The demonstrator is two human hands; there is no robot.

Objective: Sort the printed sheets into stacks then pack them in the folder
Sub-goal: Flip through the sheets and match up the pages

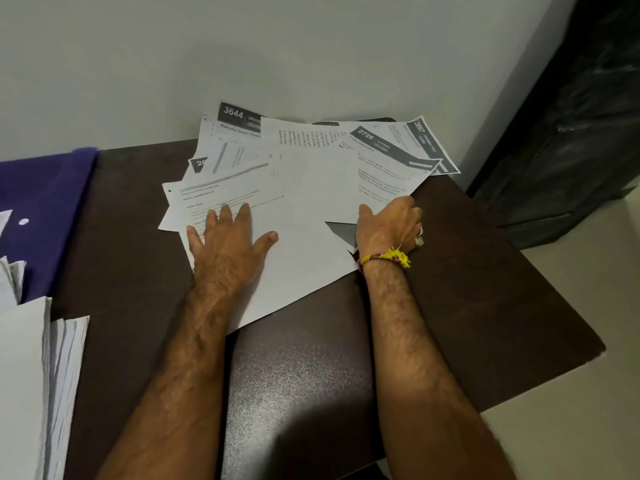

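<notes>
Several printed sheets (311, 174) lie fanned out and overlapping at the back of the dark brown table (311, 375), some with dark headers numbered 3644, 2726 and 3667. My left hand (228, 240) lies flat with spread fingers on the near-left sheets. My right hand (391, 223), with a yellow thread band at the wrist, has its fingers curled at the lower edge of the sheet headed 2726 (384, 168); the thumb rests on the paper. No folder is clearly identifiable.
A stack of white paper (31, 375) stands at the left edge. A purple cloth-covered surface (45, 202) lies at the far left. A black cabinet (568, 133) stands to the right. A pale wall rises behind the table.
</notes>
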